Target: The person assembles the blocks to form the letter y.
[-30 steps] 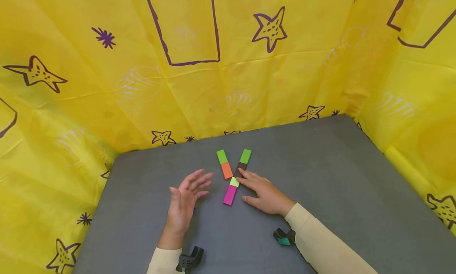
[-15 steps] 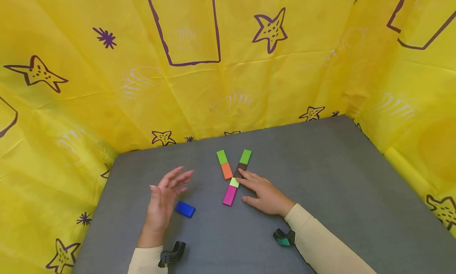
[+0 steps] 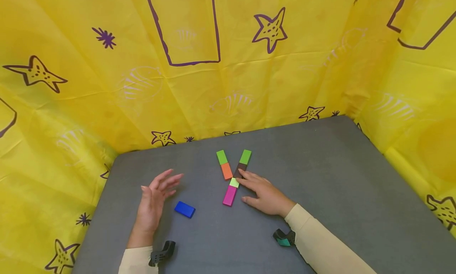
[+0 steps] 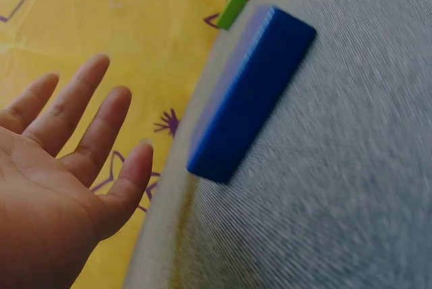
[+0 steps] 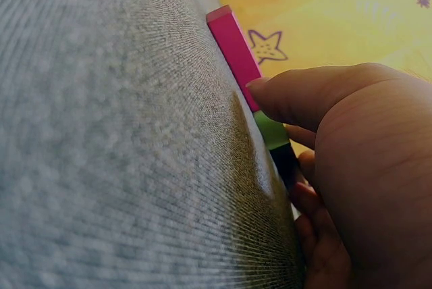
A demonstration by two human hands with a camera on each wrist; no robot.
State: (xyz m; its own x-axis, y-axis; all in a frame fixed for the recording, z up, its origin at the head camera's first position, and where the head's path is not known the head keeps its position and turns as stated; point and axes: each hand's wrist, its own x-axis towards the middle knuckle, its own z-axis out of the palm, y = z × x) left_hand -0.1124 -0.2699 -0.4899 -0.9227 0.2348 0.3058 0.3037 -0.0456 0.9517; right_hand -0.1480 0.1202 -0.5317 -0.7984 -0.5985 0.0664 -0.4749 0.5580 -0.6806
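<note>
Flat coloured blocks form a Y on the table. Its left arm is a green block (image 3: 221,157) and an orange block (image 3: 227,171); its right arm, another green block (image 3: 246,156) and a dark brown block (image 3: 240,170). A lime block (image 3: 234,182) and a magenta block (image 3: 230,196) make the stem. My right hand (image 3: 265,195) has its fingertips at the brown and lime blocks, thumb beside the magenta one. To the left, my left hand (image 3: 153,204) holds nothing, fingers spread loosely and palm turned inward. Beside it lies a blue block (image 3: 185,209), apart from the Y.
The grey table (image 3: 313,167) backs onto a yellow curtain (image 3: 199,92) printed with starfish and shells, which also runs along both sides. Each wrist carries a black camera mount, like the right mount (image 3: 284,237).
My left hand has moved left, away from the Y, and the blue block it mostly covered now shows on the table. My right hand and the Y of blocks have stayed put.
</note>
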